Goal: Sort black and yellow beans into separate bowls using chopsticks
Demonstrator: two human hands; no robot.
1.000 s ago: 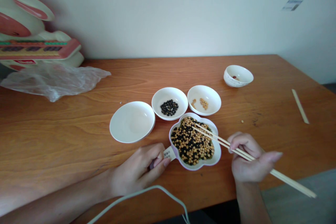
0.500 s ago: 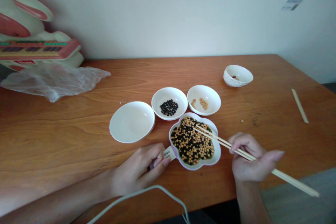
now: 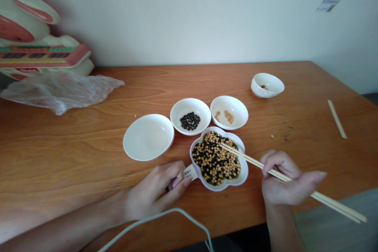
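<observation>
My left hand (image 3: 162,187) is closed round the short handle of a flower-shaped dish (image 3: 243,173) with a lilac rim. Mixed black and yellow beans (image 3: 215,161) fill much of the dish, with some green among them. A pair of wooden chopsticks (image 3: 251,160) is gripped in my right hand (image 3: 285,179), to the right of the dish. Their tips are close together over the beans; whether a bean is between them I cannot tell. Behind the dish, one white bowl (image 3: 203,106) holds black beans (image 3: 190,121) and another bowl (image 3: 240,112) a few yellow beans (image 3: 228,116).
A white bowl with nothing visible in it (image 3: 147,138) stands left. Farther back is a patterned bowl (image 3: 267,92) with small brown bits. A loose bean (image 3: 272,136) and a pale stick (image 3: 337,119) lie right. Back left are a plastic bag (image 3: 73,90) and rabbit figure (image 3: 67,57). A cable (image 3: 174,210) crosses the front.
My right hand has shifted slightly right, and the chopstick tips have drawn closer together over the beans. My left hand and the dish look the same.
</observation>
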